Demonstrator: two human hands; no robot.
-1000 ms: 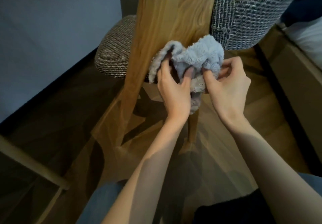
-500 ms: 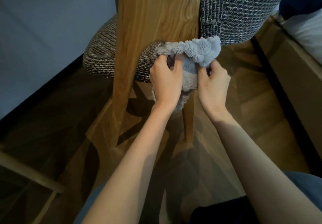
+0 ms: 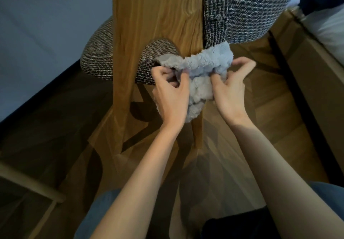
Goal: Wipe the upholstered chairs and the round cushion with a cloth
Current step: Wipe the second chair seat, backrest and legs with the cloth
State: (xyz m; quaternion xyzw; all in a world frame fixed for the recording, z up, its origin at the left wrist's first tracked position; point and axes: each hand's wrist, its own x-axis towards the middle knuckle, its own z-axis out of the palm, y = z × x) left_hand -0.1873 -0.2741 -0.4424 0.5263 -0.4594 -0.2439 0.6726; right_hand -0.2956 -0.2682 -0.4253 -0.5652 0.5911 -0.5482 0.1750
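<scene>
A fluffy light-blue cloth (image 3: 202, 75) is bunched between both hands, just below the chair's dark tweed backrest (image 3: 245, 9). My left hand (image 3: 171, 95) grips its left part with curled fingers. My right hand (image 3: 230, 89) pinches its right part, thumb on top. Behind the cloth stands the chair's broad wooden back panel (image 3: 156, 21). The brown tweed seat (image 3: 100, 58) shows to the left of that panel. No round cushion is in view.
A bed frame's wooden side (image 3: 312, 67) with white bedding (image 3: 331, 30) runs along the right. A grey wall (image 3: 37, 26) rises on the left above a dark skirting. A pale wooden rail (image 3: 31, 184) crosses the lower left corner over the wooden floor (image 3: 260, 119).
The view has dropped and closed in on the chair. Both hands have reworked their hold and stretched the cloth out wider, with its top edge now near the backrest's lower rim.
</scene>
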